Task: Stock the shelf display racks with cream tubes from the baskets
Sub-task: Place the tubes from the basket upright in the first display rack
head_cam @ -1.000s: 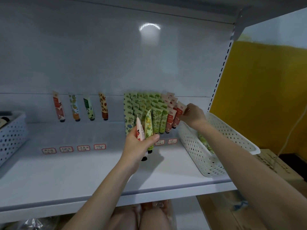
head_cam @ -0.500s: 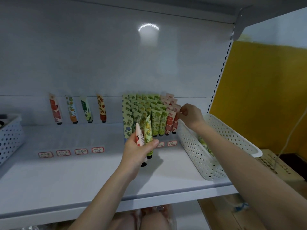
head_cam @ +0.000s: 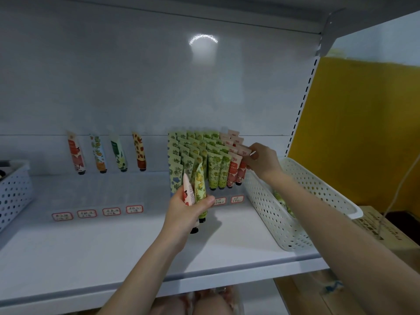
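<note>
The right hand pinches in its grip the top of an upright pink tube in the pink row, while the left hand, lower left, clasps two tubes.

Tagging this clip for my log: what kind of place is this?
Likely a shop display: cream tubes racked in rows, red-bordered labels along the shelf, a perforated basket.

You see a shelf of smooth, white, faintly glossy metal. Your perforated basket looks like matt white plastic. The cream tubes look like smooth printed plastic.
</note>
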`<action>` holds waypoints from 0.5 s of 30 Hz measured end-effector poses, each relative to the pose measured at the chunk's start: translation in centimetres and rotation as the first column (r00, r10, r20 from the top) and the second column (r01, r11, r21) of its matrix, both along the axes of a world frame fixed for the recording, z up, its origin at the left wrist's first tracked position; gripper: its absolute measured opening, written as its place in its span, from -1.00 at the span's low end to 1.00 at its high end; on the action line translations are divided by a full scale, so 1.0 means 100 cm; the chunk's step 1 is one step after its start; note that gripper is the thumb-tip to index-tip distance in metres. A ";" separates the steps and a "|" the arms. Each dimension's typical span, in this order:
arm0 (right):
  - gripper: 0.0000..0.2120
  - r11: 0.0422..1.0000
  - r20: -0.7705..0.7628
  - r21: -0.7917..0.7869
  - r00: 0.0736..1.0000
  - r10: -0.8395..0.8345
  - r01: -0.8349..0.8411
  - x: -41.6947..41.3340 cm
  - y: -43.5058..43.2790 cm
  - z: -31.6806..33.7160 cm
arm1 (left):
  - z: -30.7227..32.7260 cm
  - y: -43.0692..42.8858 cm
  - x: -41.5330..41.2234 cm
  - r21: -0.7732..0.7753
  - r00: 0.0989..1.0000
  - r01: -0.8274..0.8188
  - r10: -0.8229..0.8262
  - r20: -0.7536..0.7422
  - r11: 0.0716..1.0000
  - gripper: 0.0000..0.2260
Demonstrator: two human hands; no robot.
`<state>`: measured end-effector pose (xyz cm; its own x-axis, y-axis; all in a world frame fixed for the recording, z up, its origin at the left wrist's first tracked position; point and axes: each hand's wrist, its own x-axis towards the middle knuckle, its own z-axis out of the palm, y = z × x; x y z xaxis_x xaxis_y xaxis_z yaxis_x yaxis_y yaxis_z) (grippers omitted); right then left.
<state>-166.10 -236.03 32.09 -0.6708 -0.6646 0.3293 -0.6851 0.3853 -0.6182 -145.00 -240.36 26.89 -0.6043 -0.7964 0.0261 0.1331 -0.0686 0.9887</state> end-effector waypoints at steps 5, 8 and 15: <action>-0.83 0.999 -0.005 0.053 1.000 -0.010 0.010 0.001 0.000 -0.002 | -0.001 0.000 0.000 -0.006 1.000 0.004 -0.004 0.002 1.000 -0.71; -0.81 0.995 -0.037 0.091 0.999 -0.027 0.031 0.001 0.000 -0.002 | -0.002 0.001 -0.001 -0.014 1.000 0.005 -0.005 0.001 1.000 -0.72; -0.84 0.992 -0.058 0.124 0.998 -0.030 0.037 0.001 -0.003 -0.003 | -0.002 0.004 -0.004 -0.002 1.000 0.016 -0.016 -0.003 1.000 -0.74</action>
